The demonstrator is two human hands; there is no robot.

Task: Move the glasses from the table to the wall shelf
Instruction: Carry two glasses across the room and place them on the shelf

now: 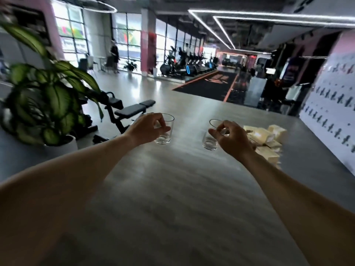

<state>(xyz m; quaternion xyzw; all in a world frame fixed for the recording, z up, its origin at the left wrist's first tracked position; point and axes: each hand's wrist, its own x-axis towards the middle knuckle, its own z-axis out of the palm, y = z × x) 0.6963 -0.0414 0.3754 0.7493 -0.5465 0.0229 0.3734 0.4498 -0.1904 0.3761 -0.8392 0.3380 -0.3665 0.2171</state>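
Observation:
Two clear, empty drinking glasses are over the grey table (172,189). My left hand (148,127) grips the left glass (166,134) by its upper side, fingers wrapped around the rim area. My right hand (230,137) pinches the right glass (211,141) near its rim, and this glass tilts to the left. Whether either base rests on the table or hangs just above it I cannot tell. No wall shelf is in view.
A large potted plant (44,100) stands at the table's left edge. Pale yellow packets (267,137) lie piled at the right, by a white patterned wall (330,112). Beyond the table are a black weight bench (123,112), an open gym floor and a distant person (114,54).

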